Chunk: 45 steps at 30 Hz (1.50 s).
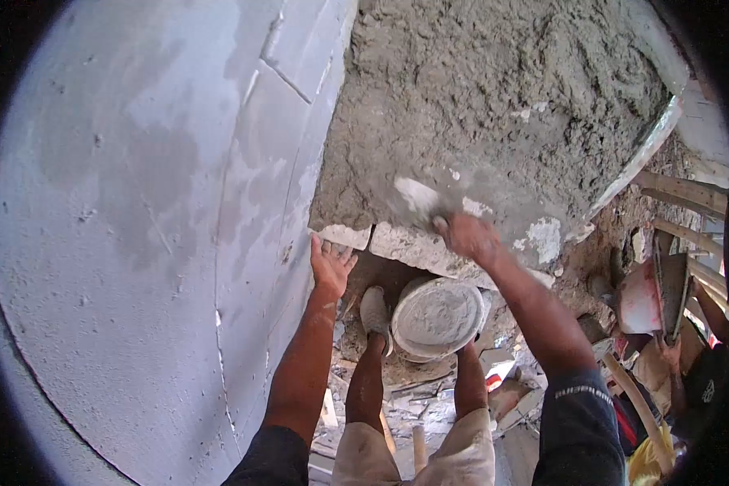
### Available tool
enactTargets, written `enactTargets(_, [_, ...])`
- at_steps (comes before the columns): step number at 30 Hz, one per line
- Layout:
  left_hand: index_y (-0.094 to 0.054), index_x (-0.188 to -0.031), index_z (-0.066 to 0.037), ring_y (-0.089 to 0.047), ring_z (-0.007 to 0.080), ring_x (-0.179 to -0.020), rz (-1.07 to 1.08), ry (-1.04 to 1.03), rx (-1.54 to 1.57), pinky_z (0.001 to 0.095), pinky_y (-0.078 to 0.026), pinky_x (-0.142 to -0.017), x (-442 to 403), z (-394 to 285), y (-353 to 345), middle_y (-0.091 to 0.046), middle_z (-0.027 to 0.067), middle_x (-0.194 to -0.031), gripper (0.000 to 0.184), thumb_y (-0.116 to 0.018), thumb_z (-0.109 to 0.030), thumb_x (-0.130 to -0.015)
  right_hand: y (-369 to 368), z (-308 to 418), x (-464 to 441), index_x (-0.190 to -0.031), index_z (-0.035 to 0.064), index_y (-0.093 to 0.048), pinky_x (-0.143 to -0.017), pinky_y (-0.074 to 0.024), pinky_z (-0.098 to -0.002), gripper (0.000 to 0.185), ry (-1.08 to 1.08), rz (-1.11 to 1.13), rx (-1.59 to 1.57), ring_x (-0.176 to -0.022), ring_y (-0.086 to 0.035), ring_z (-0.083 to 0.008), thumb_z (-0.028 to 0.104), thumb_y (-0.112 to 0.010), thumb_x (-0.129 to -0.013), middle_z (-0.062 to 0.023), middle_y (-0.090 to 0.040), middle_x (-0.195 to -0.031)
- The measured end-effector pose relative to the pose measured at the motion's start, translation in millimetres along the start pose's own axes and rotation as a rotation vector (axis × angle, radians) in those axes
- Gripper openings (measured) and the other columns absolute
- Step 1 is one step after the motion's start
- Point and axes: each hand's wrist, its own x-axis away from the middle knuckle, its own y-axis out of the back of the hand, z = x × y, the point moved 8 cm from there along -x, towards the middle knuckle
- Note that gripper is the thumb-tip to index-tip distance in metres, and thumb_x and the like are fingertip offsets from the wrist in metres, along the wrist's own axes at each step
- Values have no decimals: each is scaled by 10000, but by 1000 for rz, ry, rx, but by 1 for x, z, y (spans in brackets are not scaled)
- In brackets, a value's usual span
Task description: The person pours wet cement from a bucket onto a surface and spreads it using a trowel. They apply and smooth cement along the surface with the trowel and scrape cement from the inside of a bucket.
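Observation:
My left hand (330,269) is open, palm up and fingers apart, at the corner where the grey wall (138,202) meets the slab's pale broken edge (413,249). Closed and slightly smeared by motion, my right hand (468,236) is low over wet grey mortar (478,89) spread on the slab. A stubby grey end shows by its thumb, but I cannot make out what is in the fist. Whitish patches show through the mortar near that hand. Below the edge, between my feet, is a round bucket (437,317) holding grey mix.
At the right, another person's hand (671,355) is at a reddish-white container (641,296). Wooden planks (684,194) lie behind it. Broken rubble (413,405) covers the ground around my feet. The wall closes off the left side.

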Motion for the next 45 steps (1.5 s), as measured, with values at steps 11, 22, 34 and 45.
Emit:
enactTargets(11, [-71,-1513,-151,-244,395,-1389,21,57,-143,524,-147,-1120,1,-4,15,-126,80,-1571,895,-419,-671,-871,31,144,-83,-1060,54,-614,-879,-442,-520,380,211,-483,-582,-1020,-572,-440,336,-386,-946,-273,-586,-1113])
enactTargets(22, [-127,-1503,-109,-361,345,-1336,63,132,-526,500,-265,-1084,95,32,41,-262,108,-1526,807,-420,-588,-923,-22,-67,-22,-1161,30,-609,-969,-422,-464,477,-340,-183,-495,-1134,-539,-422,383,-410,-909,-269,-582,-1176])
enactTargets(34, [-602,-1102,2,-572,382,-1039,-36,123,-1481,435,-443,-911,280,127,191,-622,194,-1100,486,-562,-430,-884,328,-214,91,-1168,64,-445,-767,-495,-526,354,-105,-1086,-21,-820,-622,-463,267,-517,-888,-286,-639,-877])
enactTargets(45, [-576,-1095,10,-603,311,-1011,-373,-170,-1601,382,-455,-902,344,203,72,-642,177,-986,588,-764,-412,-730,279,-214,4,-1036,68,-485,-713,-504,-516,262,61,-797,50,-790,-623,-448,186,-575,-819,-260,-636,-846])
